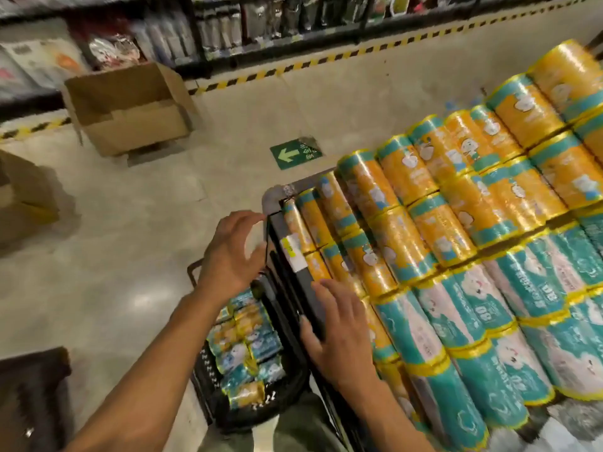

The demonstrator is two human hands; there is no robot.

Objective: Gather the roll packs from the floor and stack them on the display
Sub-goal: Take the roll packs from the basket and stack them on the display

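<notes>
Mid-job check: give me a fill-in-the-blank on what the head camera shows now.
The arrow on the green floor sign points ____.
The open box is made of ____.
The black basket of roll packs stands on the ____.
The left hand and right hand hold ____.
Missing: left; cardboard; floor; nothing.

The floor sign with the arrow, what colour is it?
The floor sign is green with a pale arrow; the head view shows it best.
</notes>
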